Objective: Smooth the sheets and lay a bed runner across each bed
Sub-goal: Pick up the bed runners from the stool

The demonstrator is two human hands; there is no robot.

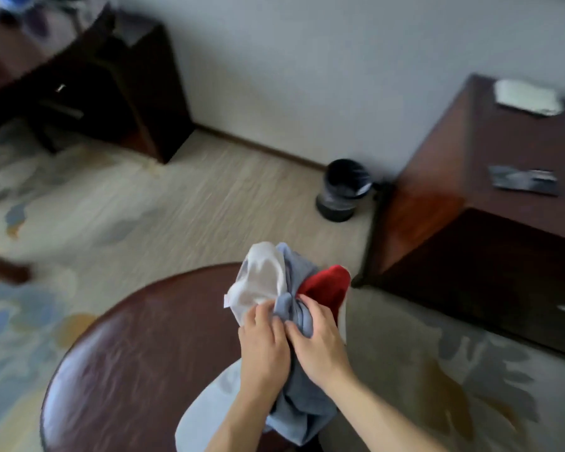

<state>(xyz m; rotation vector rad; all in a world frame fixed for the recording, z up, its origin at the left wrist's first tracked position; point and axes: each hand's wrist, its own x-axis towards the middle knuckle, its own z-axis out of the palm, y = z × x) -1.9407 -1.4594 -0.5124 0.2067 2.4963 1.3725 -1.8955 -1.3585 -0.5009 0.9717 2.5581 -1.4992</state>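
left hand [264,337]: fingers curled, pinching the bunched fabric where white cloth meets blue. right hand [320,342]: fingers curled, gripping the same bundle just beside the left hand, thumbs nearly touching.

held item: crumpled bundle of soft cloths [291,288], comprising a white cloth [261,278] on the left, a light blue cloth [302,402] in the middle hanging down between the forearms, and a red cloth [327,285] on the right. bundle raised above the far edge of a round dark reddish-brown glossy table [128,353]. which piece serves as bed runner: cannot tell. no bed in view.

beyond the table: pale patterned carpet [111,216] with blue and ochre motifs. small round black waste bin [343,190] upright on the carpet near the wall, lined with a dark bag; contents not discernible. just right of the bin: reddish-brown wooden cabinet [470,177], carrying a white flat item [529,97] and a dark flat item [524,181] on top. far left: dark wooden desk [111,86] against the wall, heavily blurred.
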